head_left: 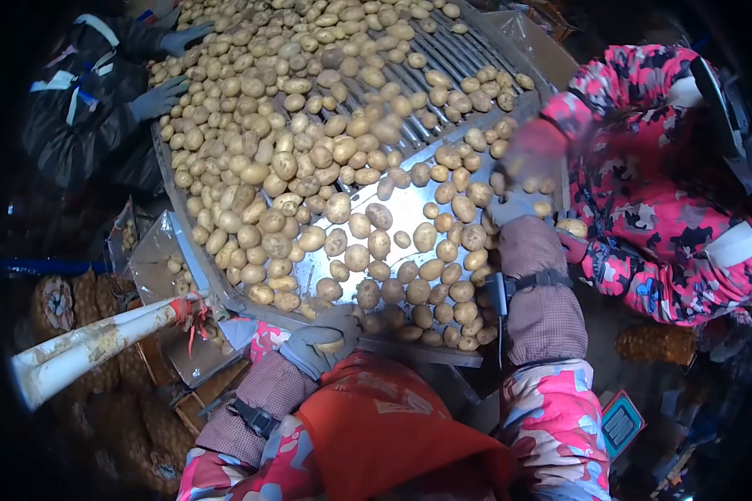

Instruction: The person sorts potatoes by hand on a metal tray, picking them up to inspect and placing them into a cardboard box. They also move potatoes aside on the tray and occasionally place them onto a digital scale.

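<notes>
A sorting table [409, 175] bears a heap of potatoes [251, 167], thick toward the back left and thinner on the shiny metal plate near me. At the near edge, my left hand [322, 341], in a grey glove, is curled closed with a tan sliver of potato [332, 346] showing between thumb and fingers. Stretched to the right side of the plate, my right hand [514, 209], also in a grey glove, is among potatoes by the table's side. Its fingers are partly hidden, and I cannot tell whether they grip one.
A person in pink camouflage [643, 184] works at the right, one hand blurred close to mine. At the back left, another person's gloved hands [159, 98] rest at the heap. A white pole [100, 338] with red ties and a plastic-lined box [171, 275] stand left.
</notes>
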A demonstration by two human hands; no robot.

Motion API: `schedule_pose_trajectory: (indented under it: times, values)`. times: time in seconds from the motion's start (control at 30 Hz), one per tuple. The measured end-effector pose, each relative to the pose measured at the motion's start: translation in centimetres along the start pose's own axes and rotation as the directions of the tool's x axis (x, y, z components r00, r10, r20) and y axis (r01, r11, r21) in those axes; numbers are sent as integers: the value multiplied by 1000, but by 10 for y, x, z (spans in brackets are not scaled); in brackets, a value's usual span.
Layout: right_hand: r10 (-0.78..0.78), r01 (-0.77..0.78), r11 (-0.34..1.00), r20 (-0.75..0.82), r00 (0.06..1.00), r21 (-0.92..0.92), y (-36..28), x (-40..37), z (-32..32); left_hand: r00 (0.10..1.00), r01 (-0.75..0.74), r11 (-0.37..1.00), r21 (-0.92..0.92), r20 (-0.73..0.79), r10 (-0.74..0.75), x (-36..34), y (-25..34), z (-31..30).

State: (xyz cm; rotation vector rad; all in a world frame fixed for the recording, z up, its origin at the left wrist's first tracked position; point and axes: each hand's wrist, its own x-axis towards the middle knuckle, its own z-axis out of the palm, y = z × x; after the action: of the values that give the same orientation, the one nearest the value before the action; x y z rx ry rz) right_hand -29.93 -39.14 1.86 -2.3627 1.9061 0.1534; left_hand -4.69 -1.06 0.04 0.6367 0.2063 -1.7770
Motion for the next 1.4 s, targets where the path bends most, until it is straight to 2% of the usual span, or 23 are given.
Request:
schedule_pose_trajectory:
  times: [0.07,0.1,0.2,0.23,0.3,0.33,0.4,0.5,0.53,0.6,0.63,0.7,0.77,0.8,0.93,1.03,1.07,1.1,1.2,1.27,1.3,1.33,1.4]
  values:
    - [84,-150,978,380,921,148,9,7,16,996,-80,612,787,34,87,19,-9,-45]
    - [46,-98,983,305,951,157,13,7,29,996,-18,335,942,46,-75,17,8,-9]
    - [-39,-41,954,259,965,297,37,5,71,1000,-2,579,815,-9,16,9,13,21]
    - [15,-114,969,409,913,220,33,-1,61,1000,-9,578,816,-6,24,10,15,23]
    - [-5,-152,933,435,901,326,25,-30,26,973,-203,-163,966,217,78,10,16,26]
    - [-24,-198,884,462,886,425,20,-44,12,971,-209,-155,966,224,86,13,11,21]
    - [-61,-128,883,381,922,452,21,-64,9,987,-159,677,718,132,93,19,0,0]
    - [-47,-128,787,266,963,604,17,-86,8,983,11,990,138,182,-36,20,0,-15]
    - [12,-186,674,241,970,715,15,-92,9,982,2,991,135,188,-28,25,1,-29]
    - [99,-232,344,210,973,910,4,-119,5,972,-194,586,787,235,6,32,-4,-57]
    - [131,-238,242,211,969,941,-14,-136,-14,970,-204,590,781,241,16,27,2,-40]
    - [-3,-94,409,104,995,908,-20,-157,6,939,-327,-221,919,342,31,0,17,32]
    - [-494,-153,503,428,756,851,-61,-177,-40,914,-404,-6,915,404,32,5,25,85]
    - [-698,48,420,290,654,906,-76,-177,-40,886,-460,204,864,461,45,4,27,99]
    - [-497,384,590,-56,866,710,-114,-94,-10,959,-278,207,938,261,108,-31,30,110]
    - [-474,454,872,85,876,184,-122,-41,17,991,-94,207,974,72,109,-52,39,109]
    - [-447,443,894,171,878,64,-125,-27,23,966,-157,21,987,149,213,-49,31,77]
    - [-464,460,886,177,868,66,-129,-18,24,924,-194,-170,966,239,300,-50,26,54]
    - [-396,347,917,341,852,197,-128,-1,20,849,-200,-277,940,307,431,-68,28,29]
    - [-349,154,908,500,793,389,-111,4,27,768,-322,-90,942,316,557,-88,15,-13]
    - [-303,63,883,463,833,464,-106,2,32,893,-333,696,636,-24,449,-90,11,-45]
    - [-325,89,880,454,830,467,-112,-7,25,983,-134,982,-132,-147,114,-95,7,-78]
    - [-404,354,818,14,915,453,-128,-48,5,964,-239,971,-28,-123,234,-117,0,-85]
